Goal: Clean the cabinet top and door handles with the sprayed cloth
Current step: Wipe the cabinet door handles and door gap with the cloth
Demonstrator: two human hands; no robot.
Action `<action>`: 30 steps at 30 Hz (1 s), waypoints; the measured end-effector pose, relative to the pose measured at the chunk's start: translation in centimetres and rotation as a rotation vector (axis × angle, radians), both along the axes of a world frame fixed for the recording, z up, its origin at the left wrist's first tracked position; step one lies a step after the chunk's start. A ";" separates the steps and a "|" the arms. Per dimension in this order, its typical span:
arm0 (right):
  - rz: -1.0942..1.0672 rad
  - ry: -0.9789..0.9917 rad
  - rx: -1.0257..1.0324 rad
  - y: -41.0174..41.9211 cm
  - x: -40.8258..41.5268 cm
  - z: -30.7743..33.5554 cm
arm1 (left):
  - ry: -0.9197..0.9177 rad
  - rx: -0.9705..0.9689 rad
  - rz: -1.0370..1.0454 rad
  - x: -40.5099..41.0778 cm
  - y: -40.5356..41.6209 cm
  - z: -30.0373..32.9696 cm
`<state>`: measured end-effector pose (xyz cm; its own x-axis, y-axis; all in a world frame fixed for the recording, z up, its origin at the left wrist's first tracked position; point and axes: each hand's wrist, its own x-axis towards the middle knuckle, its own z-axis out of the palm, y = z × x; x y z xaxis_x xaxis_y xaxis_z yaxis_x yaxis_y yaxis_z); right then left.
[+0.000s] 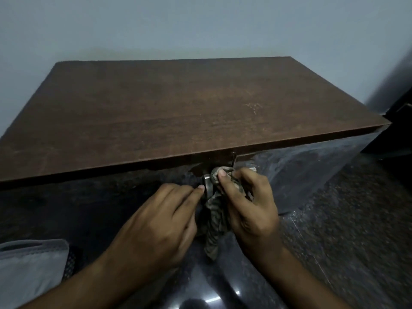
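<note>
No text, label, brand, number or sign can be read anywhere in this view. The cabinet top (178, 112) carries only faint pale scratches near its right side, which form no letters. The cloth (214, 219) shows a woven stripe pattern and no print or tag. The metal door handle (208, 187) bears no legible marking, and the dark, glossy cabinet front below it gives back only blurred reflections.
</note>
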<state>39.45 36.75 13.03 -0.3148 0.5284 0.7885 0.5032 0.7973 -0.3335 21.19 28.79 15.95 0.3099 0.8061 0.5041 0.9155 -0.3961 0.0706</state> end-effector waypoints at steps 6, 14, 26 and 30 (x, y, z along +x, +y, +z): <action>-0.004 0.076 -0.055 -1.4 -1.2 -3.6 | 0.141 0.089 0.038 -0.8 -0.7 0.5; -0.107 0.149 -0.005 -1.4 -1.8 -2.0 | 0.260 0.051 0.139 -0.5 -1.7 1.0; -0.099 0.199 0.083 -0.9 -2.2 0.6 | 0.206 0.064 0.210 0.9 -1.6 0.6; -0.065 0.200 0.012 -1.1 -1.8 -1.2 | 0.163 0.123 0.210 1.0 -0.7 1.1</action>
<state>37.69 35.62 11.79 -0.1166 0.5331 0.8379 0.4784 0.7695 -0.4230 22.22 28.05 17.06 0.2273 0.7971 0.5594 0.9738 -0.1928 -0.1210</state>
